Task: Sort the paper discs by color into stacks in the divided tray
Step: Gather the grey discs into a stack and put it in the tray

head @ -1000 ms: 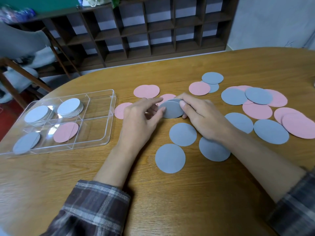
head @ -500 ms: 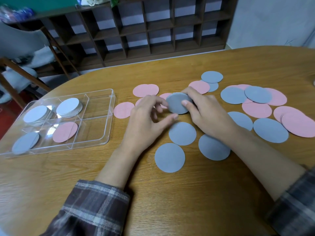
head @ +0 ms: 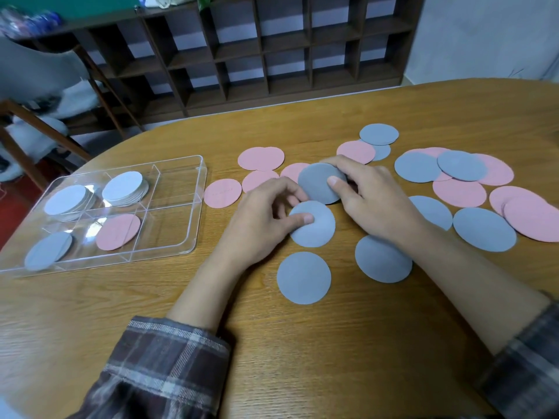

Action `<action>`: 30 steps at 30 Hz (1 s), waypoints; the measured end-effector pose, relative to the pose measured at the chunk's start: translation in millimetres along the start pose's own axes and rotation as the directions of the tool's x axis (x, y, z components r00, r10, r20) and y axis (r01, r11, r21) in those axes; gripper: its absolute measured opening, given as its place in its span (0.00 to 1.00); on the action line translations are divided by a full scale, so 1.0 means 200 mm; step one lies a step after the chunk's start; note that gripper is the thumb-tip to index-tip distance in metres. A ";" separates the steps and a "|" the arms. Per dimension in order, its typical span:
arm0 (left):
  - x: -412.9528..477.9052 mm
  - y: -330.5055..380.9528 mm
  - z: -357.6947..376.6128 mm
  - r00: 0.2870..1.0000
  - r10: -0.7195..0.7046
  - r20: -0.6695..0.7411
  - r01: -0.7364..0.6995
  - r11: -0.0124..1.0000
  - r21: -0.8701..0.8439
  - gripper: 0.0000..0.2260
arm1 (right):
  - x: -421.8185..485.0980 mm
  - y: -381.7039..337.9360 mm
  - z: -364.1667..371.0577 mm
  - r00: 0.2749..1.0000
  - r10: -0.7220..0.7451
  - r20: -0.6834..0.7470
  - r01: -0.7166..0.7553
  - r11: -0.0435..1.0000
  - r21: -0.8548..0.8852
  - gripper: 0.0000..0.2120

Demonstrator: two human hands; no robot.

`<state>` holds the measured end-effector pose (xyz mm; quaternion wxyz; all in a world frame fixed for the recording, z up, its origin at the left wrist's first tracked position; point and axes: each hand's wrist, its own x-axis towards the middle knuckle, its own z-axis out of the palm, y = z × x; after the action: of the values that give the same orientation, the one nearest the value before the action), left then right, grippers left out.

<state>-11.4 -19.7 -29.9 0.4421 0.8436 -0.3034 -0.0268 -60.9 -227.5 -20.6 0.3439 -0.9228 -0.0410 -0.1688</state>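
Note:
Blue and pink paper discs lie scattered over the wooden table (head: 332, 343). My right hand (head: 372, 201) grips a small stack of blue discs (head: 317, 182), lifted and tilted above the table. My left hand (head: 266, 219) pinches the edge of another blue disc (head: 317, 229) lying on the table just below that stack. The clear divided tray (head: 181, 237) sits at the left. It holds two stacks of white discs (head: 124, 186), one pink disc (head: 118, 231) and a blue disc (head: 48, 249) in separate compartments.
More blue discs (head: 304, 278) lie near my wrists, and several pink discs (head: 459, 192) overlap blue ones at the right. A dark wooden shelf unit (head: 272, 55) stands beyond the table's far edge. A chair (head: 45, 86) is at the far left.
My right hand lifted the blue stack off the table and tilted it up. My left hand let go of that stack and dropped down onto the blue disc below it.

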 end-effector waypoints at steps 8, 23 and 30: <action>0.01 0.00 -0.01 0.973 -0.059 -0.224 0.019 0.984 -0.176 0.07 | -0.02 -0.04 -0.01 0.997 -0.002 0.074 -0.008 0.991 0.134 0.17; -0.02 0.02 -0.05 0.992 -0.066 -0.111 0.070 0.997 0.037 0.15 | -0.02 -0.02 0.00 0.995 -0.025 0.098 0.024 1.000 0.010 0.13; -0.05 0.04 -0.14 0.907 -0.116 0.405 0.087 0.992 0.089 0.19 | -0.01 -0.02 0.00 0.999 -0.007 0.041 0.006 1.000 0.027 0.13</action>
<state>-15.0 2.2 -8.6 0.3376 0.8487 -0.3456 -0.2152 -64.3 -224.5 -18.7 0.3547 -0.9213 -0.0534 -0.1501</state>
